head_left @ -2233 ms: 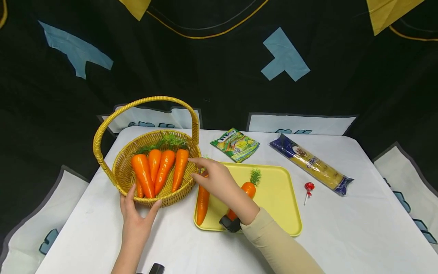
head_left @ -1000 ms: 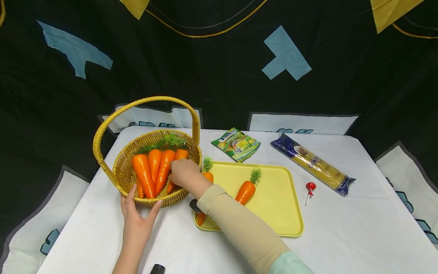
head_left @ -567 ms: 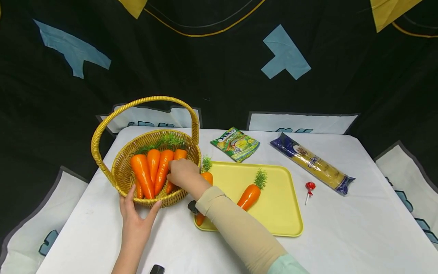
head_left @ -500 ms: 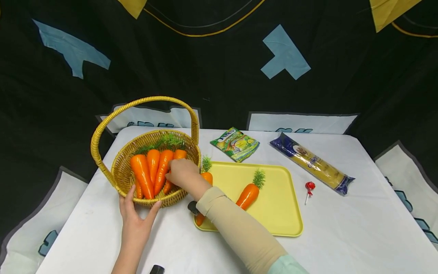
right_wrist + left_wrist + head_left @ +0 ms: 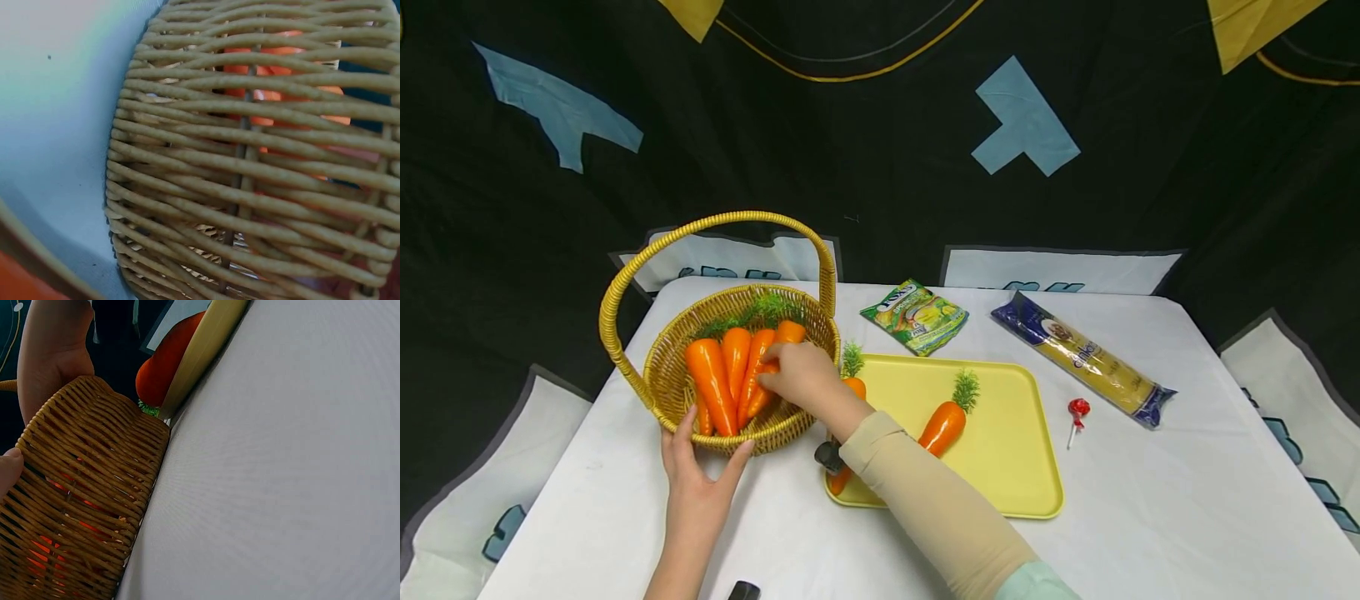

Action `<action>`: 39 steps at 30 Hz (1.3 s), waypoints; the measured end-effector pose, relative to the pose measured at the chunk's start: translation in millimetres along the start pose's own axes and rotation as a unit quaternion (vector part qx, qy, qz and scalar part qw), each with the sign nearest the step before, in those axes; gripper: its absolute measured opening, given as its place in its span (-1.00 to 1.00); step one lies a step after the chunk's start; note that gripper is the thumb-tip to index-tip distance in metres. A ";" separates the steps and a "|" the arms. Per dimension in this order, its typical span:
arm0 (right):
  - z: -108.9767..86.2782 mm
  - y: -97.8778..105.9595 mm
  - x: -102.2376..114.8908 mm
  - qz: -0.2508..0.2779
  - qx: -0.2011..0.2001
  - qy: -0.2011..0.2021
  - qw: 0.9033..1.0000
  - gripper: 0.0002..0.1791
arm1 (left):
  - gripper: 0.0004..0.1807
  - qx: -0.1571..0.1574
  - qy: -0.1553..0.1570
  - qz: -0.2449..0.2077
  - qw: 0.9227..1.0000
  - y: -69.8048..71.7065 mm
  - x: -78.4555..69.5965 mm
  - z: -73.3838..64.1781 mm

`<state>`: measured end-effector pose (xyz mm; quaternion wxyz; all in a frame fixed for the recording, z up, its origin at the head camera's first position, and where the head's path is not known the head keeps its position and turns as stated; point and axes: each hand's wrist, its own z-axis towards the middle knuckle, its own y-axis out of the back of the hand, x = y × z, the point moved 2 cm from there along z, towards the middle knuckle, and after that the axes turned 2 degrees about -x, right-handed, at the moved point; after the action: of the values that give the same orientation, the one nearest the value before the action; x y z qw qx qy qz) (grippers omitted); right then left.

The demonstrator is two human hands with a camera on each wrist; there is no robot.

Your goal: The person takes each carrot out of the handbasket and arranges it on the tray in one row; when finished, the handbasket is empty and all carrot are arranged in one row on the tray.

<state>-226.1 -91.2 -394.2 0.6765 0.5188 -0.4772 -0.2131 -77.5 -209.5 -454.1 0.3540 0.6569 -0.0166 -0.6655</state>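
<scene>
Finding carrots both inside and outside the basket [image 5: 778,437], you should log the work as partly done. Four carrots show clearly in the basket, including the left-hand carrot [image 5: 711,377]; a further orange tip at the lower left is too covered to identify. Your right hand [image 5: 805,377] reaches over the rim, fingers bent and apparently pinching the rightmost carrot [image 5: 790,332], so its placement looks unfinished. Your left hand [image 5: 698,483] is spread, thumb and fingers against the near rim. Outstanding, by my judgement: two carrots on the yellow tray [image 5: 1000,454], one at its left edge [image 5: 854,387], the other [image 5: 943,428] partly behind your sleeve [image 5: 940,504]. The candy packet [image 5: 916,317], pasta packet [image 5: 1082,360] and lollipop [image 5: 1078,408] lie apart on the surface [image 5: 1150,500], outside both basket and tray.
</scene>
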 end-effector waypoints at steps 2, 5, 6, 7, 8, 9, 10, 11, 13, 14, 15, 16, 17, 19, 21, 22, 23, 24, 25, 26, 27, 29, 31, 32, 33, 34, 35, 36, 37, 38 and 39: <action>-1.1 0.7 -0.4 0.013 -0.002 0.005 1.000 -0.66 | 0.02 0.000 0.000 0.001 1.000 -0.1 0.4 0.0; -3.2 2.6 -1.4 0.040 -0.007 0.012 0.999 -0.64 | 0.02 0.000 0.001 0.001 1.000 -0.1 1.1 0.1; -4.0 3.5 -2.0 0.051 -0.010 0.015 0.999 -0.64 | 0.02 0.000 0.002 0.001 1.000 -0.2 1.4 0.2; -4.8 4.5 -2.5 0.064 -0.014 0.018 0.998 -0.64 | 0.02 0.000 0.004 0.001 1.000 -0.2 1.7 0.2; -5.6 5.8 -3.2 0.077 -0.018 0.022 0.997 -0.64 | 0.02 0.000 0.005 0.001 1.000 -0.2 1.9 0.0; -6.6 7.4 -3.7 0.089 -0.023 0.026 0.995 -0.64 | 0.02 0.000 0.005 0.001 1.000 -0.1 2.0 0.3; -7.8 9.2 -4.5 0.101 -0.028 0.029 0.994 -0.64 | 0.02 0.000 0.003 0.001 1.000 -0.1 1.9 0.6; -9.3 11.2 -5.3 0.117 -0.031 0.032 0.992 -0.64 | 0.02 -0.001 0.003 0.001 1.000 -0.3 1.7 0.4; -12.7 15.9 -6.5 0.147 -0.040 0.037 0.988 -0.64 | 0.02 -0.003 -0.001 -0.001 1.000 -0.6 1.3 0.6; -14.7 18.3 -7.0 0.163 -0.044 0.039 0.985 -0.63 | 0.02 -0.004 -0.004 -0.001 1.000 -0.5 1.1 0.8; -16.8 20.8 -7.6 0.179 -0.048 0.039 0.982 -0.63 | 0.01 -0.006 -0.008 -0.002 1.000 -0.5 1.0 1.1; -19.0 23.3 -8.0 0.195 -0.052 0.041 0.979 -0.63 | 0.01 -0.006 -0.010 -0.003 1.000 -0.6 0.8 1.0; -21.4 25.6 -8.5 0.210 -0.055 0.042 0.975 -0.63 | 0.01 -0.006 -0.011 -0.004 1.000 -0.6 0.6 0.9; -26.5 30.2 -9.2 0.234 -0.060 0.043 0.969 -0.63 | 0.01 -0.005 -0.011 -0.004 1.000 -0.6 0.1 0.7; -31.9 34.6 -9.3 0.255 -0.062 0.045 0.964 -0.63 | 0.02 -0.004 -0.009 -0.002 1.000 -0.5 0.0 0.3; -35.3 37.1 -9.4 0.262 -0.062 0.048 0.962 -0.63 | 0.02 -0.003 -0.007 -0.002 1.000 -0.8 -0.2 0.1; -38.9 39.4 -9.7 0.269 -0.061 0.050 0.960 -0.63 | 0.02 -0.002 -0.006 -0.002 1.000 -1.2 -0.2 0.0; -42.8 41.9 -9.8 0.276 -0.061 0.054 0.958 -0.63 | 0.02 -0.001 -0.004 -0.001 1.000 -1.7 -0.4 0.0; -46.4 44.1 -9.8 0.281 -0.060 0.059 0.956 -0.63 | 0.02 -0.001 -0.004 -0.001 1.000 -1.9 -0.4 0.0; -50.4 46.4 -9.8 0.289 -0.058 0.063 0.954 -0.63 | 0.02 -0.002 -0.004 0.000 1.000 -2.1 -0.5 0.2; -54.9 48.8 -10.2 0.293 -0.057 0.066 0.952 -0.64 | 0.01 -0.002 -0.005 -0.001 1.000 -2.4 -0.7 0.3; -64.4 53.4 -11.7 0.298 -0.058 0.070 0.950 -0.65 | 0.01 -0.002 -0.006 0.000 1.000 -2.9 -1.3 0.4; -74.7 57.3 -14.4 0.302 -0.060 0.072 0.949 -0.65 | 0.01 -0.001 -0.006 0.001 1.000 -3.3 -1.7 0.3; -80.1 59.2 -16.0 0.304 -0.062 0.072 0.948 -0.66 | 0.01 0.000 -0.005 0.001 1.000 -3.3 -1.8 0.1; -85.4 60.7 -18.1 0.304 -0.064 0.071 0.948 -0.66 | 0.02 0.001 -0.004 0.000 1.000 -3.3 -1.9 0.1; -90.6 62.0 -20.2 0.306 -0.064 0.070 0.947 -0.66 | 0.02 0.002 -0.002 0.001 1.000 -3.2 -2.0 -0.1; -95.8 63.1 -22.4 0.307 -0.064 0.068 0.947 -0.65 | 0.03 0.002 0.001 0.002 1.000 -2.9 -2.0 -0.3; -100.4 64.0 -24.7 0.311 -0.063 0.068 0.946 -0.66 | 0.03 0.003 0.004 0.002 1.000 -2.6 -2.0 -0.4; -104.8 64.8 -26.8 0.313 -0.062 0.068 0.945 -0.66 | 0.04 0.005 0.007 0.003 1.000 -2.3 -1.9 -0.6; -109.0 65.5 -28.9 0.314 -0.062 0.067 0.945 -0.65 | 0.04 0.005 0.010 0.003 1.000 -2.0 -1.9 -0.7; -113.2 66.3 -31.0 0.315 -0.060 0.067 0.945 -0.65 | 0.04 0.006 0.012 0.003 1.000 -1.8 -1.8 -0.7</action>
<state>-155.7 14.1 -348.0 0.7696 0.3136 -0.5559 0.0174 -77.9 -206.9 -453.6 0.3525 0.6669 -0.0185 -0.6562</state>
